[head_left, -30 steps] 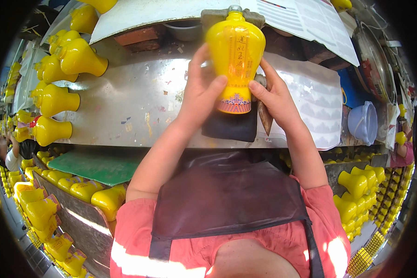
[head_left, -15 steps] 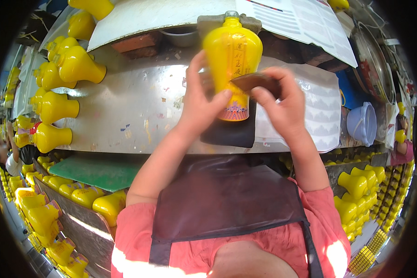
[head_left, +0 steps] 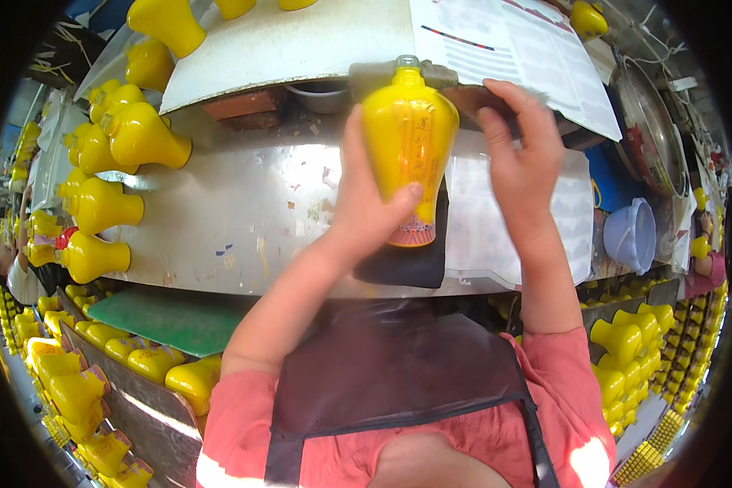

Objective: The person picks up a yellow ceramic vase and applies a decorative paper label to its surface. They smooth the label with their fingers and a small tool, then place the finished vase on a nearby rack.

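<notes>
A glossy yellow bottle (head_left: 407,134) lies with its clear glass neck pointing away from me, over a grey block (head_left: 369,79). Dark characters run down its front, and a patterned band circles its base. My left hand (head_left: 370,191) is closed around its left side, thumb across the lower front. Right of the bottle's shoulder, my right hand (head_left: 525,154) pinches a flat dark brown scraper (head_left: 467,102), blurred and partly covered by the fingers. The scraper appears apart from the lettering. A black cloth pad (head_left: 407,264) lies under the bottle's base.
Several yellow bottles (head_left: 146,138) stand along the metal table's (head_left: 244,220) left side. White printed sheets (head_left: 537,195) lie at right, near a pale blue bucket (head_left: 631,236). A white board (head_left: 301,45) spans the back, above bricks (head_left: 244,106). More bottles fill racks below on both sides.
My right hand has moved up and away from the bottle's front with the scraper, to beside its shoulder. My left hand still holds the bottle. The whole view has shifted slightly.
</notes>
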Action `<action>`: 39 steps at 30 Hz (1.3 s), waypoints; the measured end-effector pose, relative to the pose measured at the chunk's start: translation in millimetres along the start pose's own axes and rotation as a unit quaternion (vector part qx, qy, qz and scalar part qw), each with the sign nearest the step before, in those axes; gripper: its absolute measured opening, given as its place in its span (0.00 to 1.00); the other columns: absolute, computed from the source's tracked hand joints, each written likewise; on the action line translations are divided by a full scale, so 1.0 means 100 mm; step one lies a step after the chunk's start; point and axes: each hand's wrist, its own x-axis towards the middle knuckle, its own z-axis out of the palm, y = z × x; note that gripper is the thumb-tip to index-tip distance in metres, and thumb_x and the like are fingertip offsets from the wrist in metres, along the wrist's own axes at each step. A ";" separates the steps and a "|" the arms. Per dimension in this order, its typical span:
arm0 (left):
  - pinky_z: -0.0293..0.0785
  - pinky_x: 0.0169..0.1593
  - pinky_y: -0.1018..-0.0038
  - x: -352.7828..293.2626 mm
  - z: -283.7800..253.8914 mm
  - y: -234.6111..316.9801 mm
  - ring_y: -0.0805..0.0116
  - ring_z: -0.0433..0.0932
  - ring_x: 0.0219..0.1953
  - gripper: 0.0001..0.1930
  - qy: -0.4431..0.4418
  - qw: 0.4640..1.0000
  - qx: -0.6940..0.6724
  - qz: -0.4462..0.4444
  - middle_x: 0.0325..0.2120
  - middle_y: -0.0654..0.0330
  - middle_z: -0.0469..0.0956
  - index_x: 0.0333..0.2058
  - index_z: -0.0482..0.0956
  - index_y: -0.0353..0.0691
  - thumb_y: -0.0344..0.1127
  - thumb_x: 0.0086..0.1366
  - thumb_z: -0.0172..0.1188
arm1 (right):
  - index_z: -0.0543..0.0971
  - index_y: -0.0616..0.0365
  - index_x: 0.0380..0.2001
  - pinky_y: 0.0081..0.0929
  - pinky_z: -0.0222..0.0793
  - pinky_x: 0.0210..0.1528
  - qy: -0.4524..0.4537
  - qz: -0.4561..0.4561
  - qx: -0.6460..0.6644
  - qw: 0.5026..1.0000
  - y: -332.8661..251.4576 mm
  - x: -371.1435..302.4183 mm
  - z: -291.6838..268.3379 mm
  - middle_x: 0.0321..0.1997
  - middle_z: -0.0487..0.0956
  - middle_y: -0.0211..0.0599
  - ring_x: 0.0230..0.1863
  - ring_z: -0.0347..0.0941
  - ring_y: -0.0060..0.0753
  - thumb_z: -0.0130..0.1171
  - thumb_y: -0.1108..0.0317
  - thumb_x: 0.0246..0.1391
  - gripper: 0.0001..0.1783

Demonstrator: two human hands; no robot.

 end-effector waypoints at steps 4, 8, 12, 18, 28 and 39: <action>0.52 0.75 0.55 0.14 -0.07 0.05 0.42 0.55 0.72 0.51 0.040 0.993 0.106 0.044 0.69 0.40 0.54 0.74 0.46 0.35 0.42 0.59 0.68 | 0.86 0.55 0.39 0.25 0.68 0.38 -0.044 0.018 0.097 0.994 0.06 0.06 -0.03 0.29 0.76 0.35 0.33 0.71 0.29 0.64 0.70 0.57 0.08; 0.63 0.66 0.56 0.46 -0.09 0.11 0.46 0.70 0.60 0.29 0.080 0.980 0.132 0.122 0.56 0.47 0.72 0.61 0.71 0.37 0.44 0.64 0.63 | 0.87 0.46 0.50 0.31 0.70 0.29 -0.135 -0.016 0.064 0.989 -0.03 -0.03 0.07 0.31 0.78 0.38 0.26 0.74 0.37 0.67 0.68 0.57 0.17; 0.66 0.60 0.58 0.62 -0.02 0.13 0.49 0.72 0.53 0.18 0.106 0.982 0.124 0.096 0.47 0.51 0.76 0.49 0.79 0.39 0.42 0.65 0.60 | 0.84 0.45 0.57 0.29 0.73 0.32 -0.152 -0.035 -0.034 0.987 -0.02 -0.02 0.12 0.33 0.80 0.38 0.28 0.75 0.36 0.69 0.63 0.58 0.22; 0.66 0.60 0.58 0.63 -0.02 0.17 0.50 0.72 0.52 0.15 0.106 0.989 0.086 0.064 0.45 0.51 0.75 0.46 0.80 0.39 0.42 0.66 0.58 | 0.82 0.39 0.59 0.36 0.72 0.24 -0.133 -0.086 -0.085 0.984 0.03 0.00 0.13 0.31 0.75 0.43 0.23 0.76 0.43 0.68 0.57 0.57 0.25; 0.66 0.59 0.58 0.63 0.02 0.23 0.49 0.72 0.51 0.16 0.117 0.975 0.168 0.079 0.44 0.51 0.76 0.47 0.81 0.39 0.43 0.68 0.58 | 0.82 0.40 0.59 0.34 0.73 0.28 -0.152 -0.077 -0.027 0.985 0.11 -0.01 0.11 0.32 0.77 0.42 0.26 0.75 0.41 0.70 0.58 0.56 0.26; 0.66 0.60 0.58 0.54 0.04 0.21 0.49 0.72 0.53 0.17 0.119 0.962 0.211 0.124 0.47 0.50 0.77 0.48 0.80 0.38 0.44 0.72 0.54 | 0.81 0.36 0.59 0.37 0.77 0.28 -0.190 -0.101 -0.069 0.974 0.10 0.04 0.06 0.33 0.77 0.48 0.25 0.78 0.47 0.68 0.53 0.56 0.26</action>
